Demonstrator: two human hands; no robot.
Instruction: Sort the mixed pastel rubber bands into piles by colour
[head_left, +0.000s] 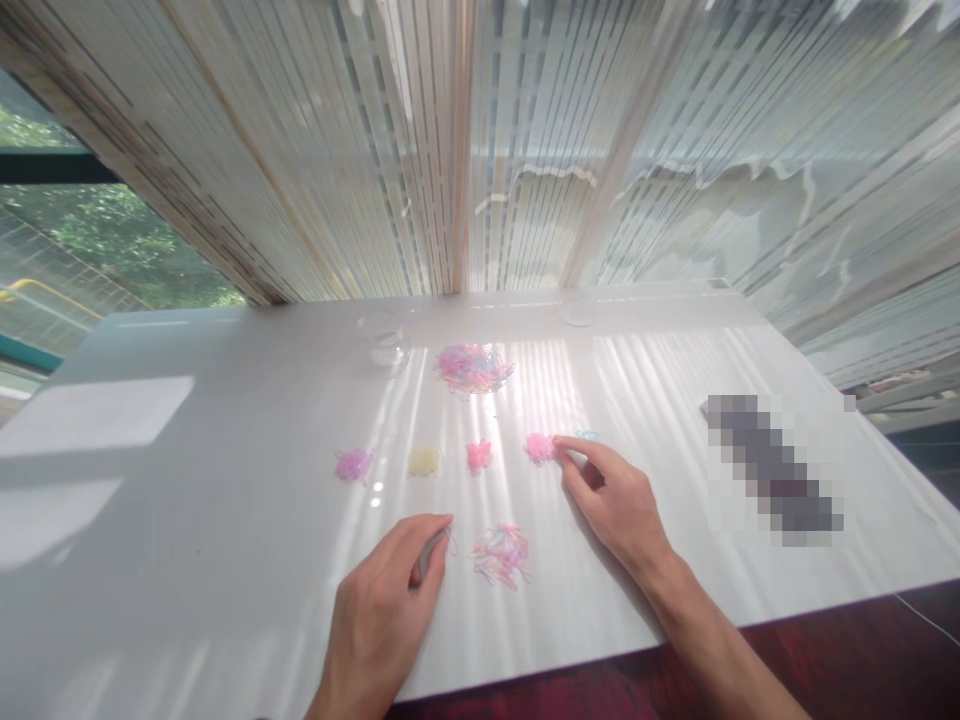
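While both bare hands reach in from the near edge of a white tabletop (247, 560), the right hand (621, 500) is at the light pink pile (538, 448), its index fingertip touching or almost touching that pile's right edge. The thumb lies just below the index finger; whether a strand is pinched between them cannot be told. The left hand (379, 600) has thumb and index finger drawn together near their tips, apparently pinching a thin, pale strand (452, 543) that shows just beside them. A curved grey shape also shows between thumb and palm, too unclear to name. Just to the right of the left fingertips is a loose, mixed-colour pile (502, 556) of thin strands, between the two hands and nearer the left. Seen from the left fingertips, the light pink pile lies away and to the right, beyond the mixed strands. It belongs to a row running roughly side to side: purple pile (353, 464), yellow pile (425, 461), deeper pink pile (478, 456), light pink, then a few teal strands (586, 436) just past the right index finger. The deeper pink pile is the row's nearest to the left fingertips, or close to it, with yellow similarly near.
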